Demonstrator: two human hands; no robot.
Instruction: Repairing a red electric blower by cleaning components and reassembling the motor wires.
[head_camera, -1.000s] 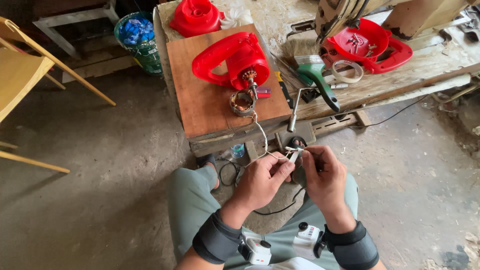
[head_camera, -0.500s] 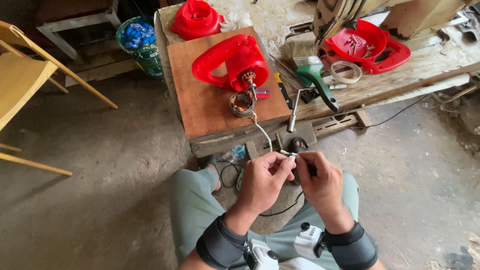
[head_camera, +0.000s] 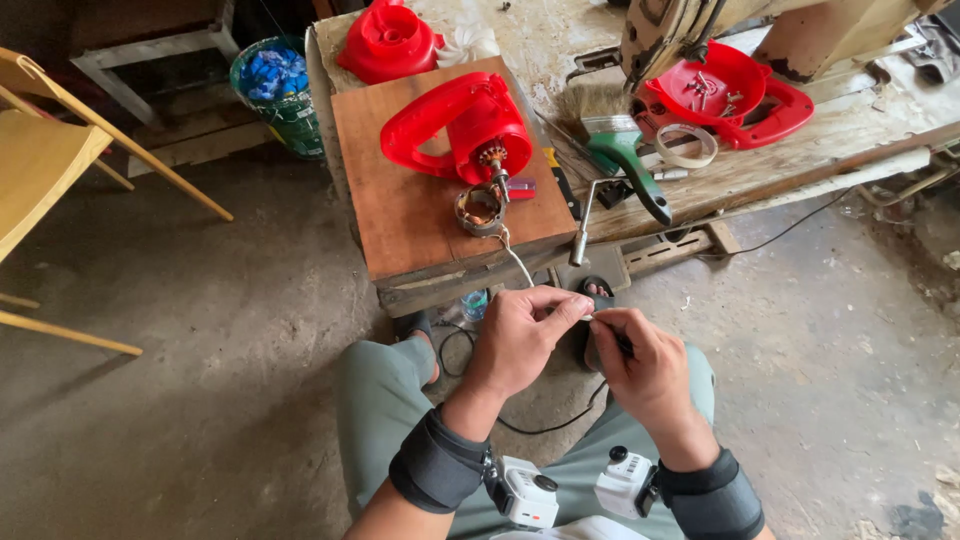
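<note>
Wire: while the head camera looked down over the knees, a thin white wire (head_camera: 517, 262) ran from the stator (head_camera: 481, 209) on the board down to both hands, its free end pinched between them.
Left hand: the left hand (head_camera: 515, 340) was closed on the wire end, thumb and forefinger tight.
Right hand: the right hand (head_camera: 640, 365) was pinched on the same end, with a small dark tool or part under the fingers; which, could not be told.
Change: a second before, the hands sat a little lower and a short pale end showed between them; here they had risen and closed together, so the work on the wire tip looked further along.
Board: the wooden board (head_camera: 400, 215) also carried a red housing (head_camera: 460, 125), just behind the stator.
Bench: a brush (head_camera: 625, 155), a tape ring (head_camera: 688, 145) and a red tray (head_camera: 735, 95) lay to the right.
Floor: bare concrete; a yellow chair (head_camera: 45, 165) stood at left.
</note>
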